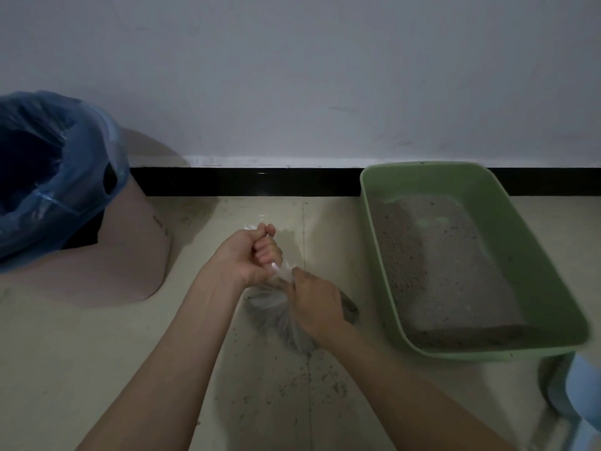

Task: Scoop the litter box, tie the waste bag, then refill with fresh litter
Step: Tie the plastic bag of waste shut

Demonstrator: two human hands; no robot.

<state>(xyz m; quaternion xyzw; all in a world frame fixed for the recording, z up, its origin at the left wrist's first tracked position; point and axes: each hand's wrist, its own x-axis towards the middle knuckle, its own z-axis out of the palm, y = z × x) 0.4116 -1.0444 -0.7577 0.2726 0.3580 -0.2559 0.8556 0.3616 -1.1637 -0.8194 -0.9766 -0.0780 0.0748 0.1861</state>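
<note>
A clear plastic waste bag (276,315) holding grey litter clumps sits on the floor in the middle. My left hand (248,253) grips the twisted top of the bag, fingers curled round the plastic. My right hand (317,302) pinches the bag's neck just below, lying over the bag's right side. To the right stands a green litter box (536,255) against the wall, with a layer of grey litter (445,271) in it. No scoop is visible.
A pink bin (130,255) lined with a blue bag (55,177) stands at the left by the wall. Scattered litter grains (309,385) lie on the tiled floor in front of me. A pale blue object (585,388) shows at the lower right edge.
</note>
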